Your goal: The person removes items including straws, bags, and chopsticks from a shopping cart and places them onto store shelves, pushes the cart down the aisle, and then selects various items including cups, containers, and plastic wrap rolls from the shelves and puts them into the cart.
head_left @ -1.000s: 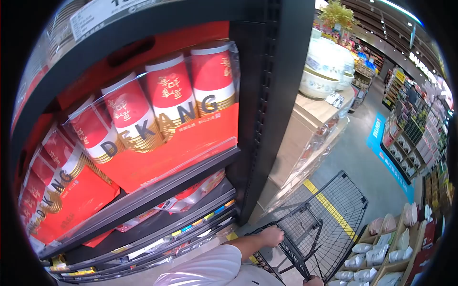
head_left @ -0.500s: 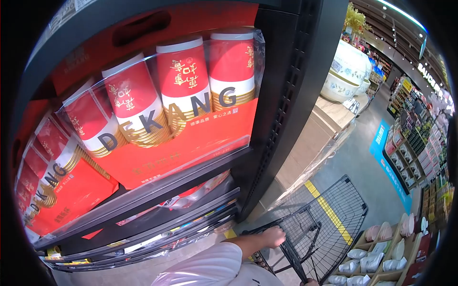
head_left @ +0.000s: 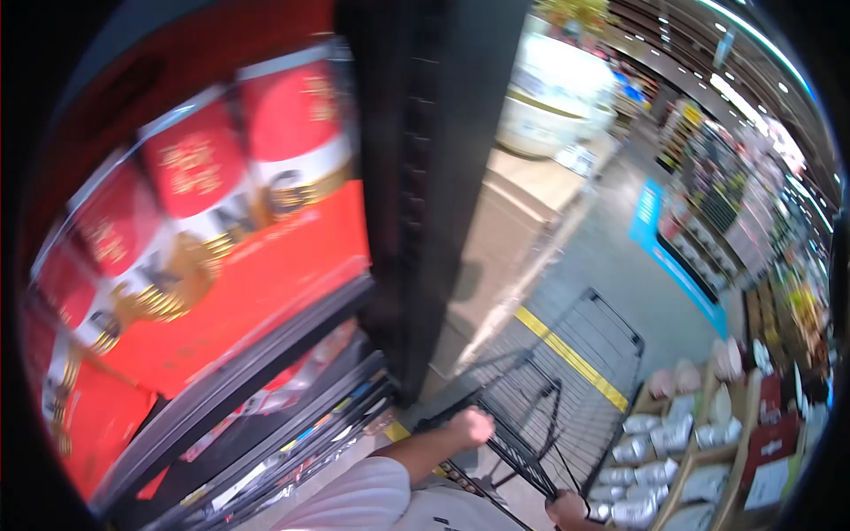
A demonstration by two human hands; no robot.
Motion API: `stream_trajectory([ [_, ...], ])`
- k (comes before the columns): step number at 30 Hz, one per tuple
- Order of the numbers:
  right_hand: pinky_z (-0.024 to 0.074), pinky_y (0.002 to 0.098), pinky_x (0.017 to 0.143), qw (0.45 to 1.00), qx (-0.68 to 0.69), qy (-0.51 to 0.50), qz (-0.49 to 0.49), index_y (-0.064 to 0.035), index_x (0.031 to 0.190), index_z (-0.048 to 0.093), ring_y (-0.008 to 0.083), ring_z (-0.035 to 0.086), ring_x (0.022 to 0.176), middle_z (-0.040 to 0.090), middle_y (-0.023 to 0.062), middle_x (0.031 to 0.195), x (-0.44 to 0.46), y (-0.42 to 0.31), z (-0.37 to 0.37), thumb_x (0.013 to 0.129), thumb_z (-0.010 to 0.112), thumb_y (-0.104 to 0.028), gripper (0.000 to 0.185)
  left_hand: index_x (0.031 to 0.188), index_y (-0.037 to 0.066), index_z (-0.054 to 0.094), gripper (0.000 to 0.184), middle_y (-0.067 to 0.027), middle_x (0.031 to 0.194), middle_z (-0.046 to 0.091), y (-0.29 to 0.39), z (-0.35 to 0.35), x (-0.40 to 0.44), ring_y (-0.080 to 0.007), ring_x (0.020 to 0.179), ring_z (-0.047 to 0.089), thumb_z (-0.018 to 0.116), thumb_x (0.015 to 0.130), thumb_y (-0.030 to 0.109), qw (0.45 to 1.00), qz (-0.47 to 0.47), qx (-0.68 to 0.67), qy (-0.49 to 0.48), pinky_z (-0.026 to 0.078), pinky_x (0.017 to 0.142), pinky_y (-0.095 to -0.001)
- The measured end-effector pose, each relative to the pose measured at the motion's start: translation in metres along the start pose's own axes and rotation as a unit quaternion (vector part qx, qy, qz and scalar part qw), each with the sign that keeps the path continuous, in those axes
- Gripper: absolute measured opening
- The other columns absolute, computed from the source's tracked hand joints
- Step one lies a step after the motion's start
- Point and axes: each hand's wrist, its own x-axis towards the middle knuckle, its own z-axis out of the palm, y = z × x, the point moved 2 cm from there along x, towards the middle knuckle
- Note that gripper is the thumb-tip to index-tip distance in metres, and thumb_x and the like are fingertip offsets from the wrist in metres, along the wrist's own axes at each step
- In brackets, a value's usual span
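My left hand (head_left: 472,427) is closed round the near end of the handle of a black wire shopping cart (head_left: 553,380). Lower and to the right, my right hand (head_left: 567,510) grips the same handle at its other end, partly cut by the dark edge of the view. The cart's basket shows only bare mesh, with a yellow floor stripe (head_left: 575,358) seen through it. To the left, red packs of paper cups (head_left: 199,159) stand on a black shelf, blurred by motion.
A black shelf post (head_left: 425,177) rises left of a wooden display (head_left: 509,199) with stacked bowls (head_left: 549,93). Bins of wrapped dishes (head_left: 651,442) stand close to the cart's right side. Grey aisle floor (head_left: 593,230) and a blue floor strip (head_left: 677,265) lie beyond.
The view has turned to the right, so shelf, post, cart and hands sit further left in the frame. The cup packs are now blurred. Both hands keep their hold on the handle.
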Motion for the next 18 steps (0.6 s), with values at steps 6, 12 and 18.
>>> stream_trajectory([
  [6, 0.0558, 0.0476, 0.086, 1.000, -0.004, 0.008, 0.002, -0.0090, 0.102, 0.071, 0.0359, 0.068, 0.100, 0.070, 0.0170, 0.106, 0.018, 0.022, 0.028, 0.082, 0.061, -0.043, 0.041, 0.093, 0.014, 0.071, 0.018, -0.0054, 0.095, 0.068, 0.002, -0.028, 0.003, -0.0220, 0.094, 0.067, 0.056, 0.086, 0.022, 0.996, -0.023, 0.007, -0.086, 0.048, 0.085, -0.0378],
  [12, 0.0542, 0.0462, 0.090, 0.998, 0.023, -0.057, 0.025, -0.0064, 0.117, 0.067, 0.0366, 0.067, 0.105, 0.069, 0.0189, 0.113, 0.013, 0.007, -0.001, 0.085, 0.062, -0.046, 0.051, 0.099, 0.011, 0.073, 0.023, -0.0083, 0.106, 0.070, 0.000, -0.036, 0.013, -0.0240, 0.104, 0.068, 0.054, 0.088, 0.020, 0.987, -0.049, -0.007, -0.150, 0.049, 0.092, -0.0410],
  [18, 0.0439, 0.0426, 0.108, 0.910, -0.183, -0.353, -0.116, -0.0024, 0.148, 0.043, 0.0380, 0.055, 0.128, 0.057, 0.0237, 0.138, 0.060, 0.007, -0.053, 0.077, 0.069, -0.068, 0.099, 0.097, 0.010, 0.073, 0.023, -0.0088, 0.103, 0.070, 0.000, -0.035, 0.015, -0.0250, 0.101, 0.068, 0.060, 0.083, 0.022, 0.992, -0.042, -0.009, -0.121, 0.050, 0.089, -0.0409],
])
